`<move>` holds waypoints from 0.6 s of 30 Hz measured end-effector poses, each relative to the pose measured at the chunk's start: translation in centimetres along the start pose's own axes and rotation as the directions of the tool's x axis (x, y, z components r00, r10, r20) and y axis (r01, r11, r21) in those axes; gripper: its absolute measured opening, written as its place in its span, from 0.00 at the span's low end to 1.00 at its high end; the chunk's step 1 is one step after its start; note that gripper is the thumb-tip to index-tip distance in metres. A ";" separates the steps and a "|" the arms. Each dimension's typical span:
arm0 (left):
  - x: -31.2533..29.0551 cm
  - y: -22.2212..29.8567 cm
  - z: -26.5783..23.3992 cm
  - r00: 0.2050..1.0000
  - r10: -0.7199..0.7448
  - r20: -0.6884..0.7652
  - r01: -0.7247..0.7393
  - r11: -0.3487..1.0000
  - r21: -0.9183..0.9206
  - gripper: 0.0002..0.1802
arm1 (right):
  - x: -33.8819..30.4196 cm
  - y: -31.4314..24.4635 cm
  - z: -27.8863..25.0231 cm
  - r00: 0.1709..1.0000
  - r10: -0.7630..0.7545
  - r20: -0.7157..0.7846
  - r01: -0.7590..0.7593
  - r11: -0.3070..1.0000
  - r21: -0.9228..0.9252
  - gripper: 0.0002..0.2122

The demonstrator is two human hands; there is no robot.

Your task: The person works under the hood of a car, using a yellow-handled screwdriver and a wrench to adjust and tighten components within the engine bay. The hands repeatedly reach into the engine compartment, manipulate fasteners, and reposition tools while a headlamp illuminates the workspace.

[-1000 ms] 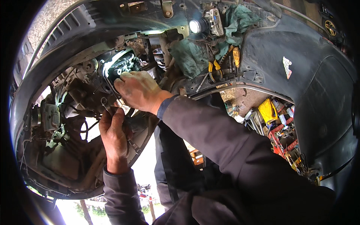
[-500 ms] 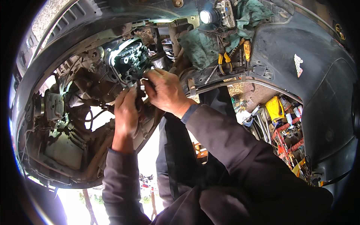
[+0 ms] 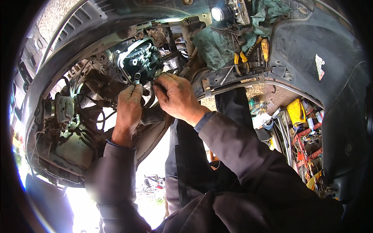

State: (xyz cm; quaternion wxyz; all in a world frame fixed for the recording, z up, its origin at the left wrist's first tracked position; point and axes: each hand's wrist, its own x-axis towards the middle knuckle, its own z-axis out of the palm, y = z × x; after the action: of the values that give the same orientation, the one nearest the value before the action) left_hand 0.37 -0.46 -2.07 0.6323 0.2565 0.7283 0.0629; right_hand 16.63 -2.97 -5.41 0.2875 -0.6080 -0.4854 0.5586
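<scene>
Dark bodywork (image 3: 297,46); wrench (image 3: 137,79) in left hand (image 3: 129,106), beside engine (image 3: 144,60)

Can read no lettering; see small, irregular white sticker (image 3: 319,66) on dark grey, curved plastic panel (image 3: 297,48), right; too small to decipher.

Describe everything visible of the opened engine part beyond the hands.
The opened engine part looks metallic: a pale, shiny rim curves around a dark interior crowded with small parts, some round like bolt heads. Brightly lit, it sits slanted inside the dark body shell. The ring end of a wrench in the left hand is at its lower edge; the right hand is close below, and whether either touches it is unclear.
</scene>
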 end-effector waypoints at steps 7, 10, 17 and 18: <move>0.2 0.7 -0.7 0.976 0.183 0.120 -0.218 0.819 0.530 0.10 | -0.3 -0.1 -0.4 0.996 0.075 0.048 -0.075 0.997 -0.017 0.04; 0.2 1.2 -1.3 0.983 0.056 0.175 -0.157 0.752 0.640 0.09 | -0.4 0.3 -0.4 0.997 0.072 0.040 -0.071 0.997 -0.023 0.03; 0.6 1.1 -1.7 0.971 0.008 0.237 -0.159 0.761 0.628 0.11 | 0.2 1.7 -0.4 0.999 0.043 0.025 -0.042 0.997 -0.063 0.05; 0.4 1.2 -1.5 0.975 0.006 0.220 -0.134 0.810 0.571 0.12 | 0.5 1.6 -0.2 0.998 0.057 0.030 -0.056 0.997 -0.062 0.05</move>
State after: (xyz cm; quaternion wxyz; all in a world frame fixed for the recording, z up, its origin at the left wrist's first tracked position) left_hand -0.75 1.10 -1.67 0.5932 0.4696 0.6323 -0.1666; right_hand 17.24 -3.03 -7.02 0.2451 -0.6211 -0.4894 0.5609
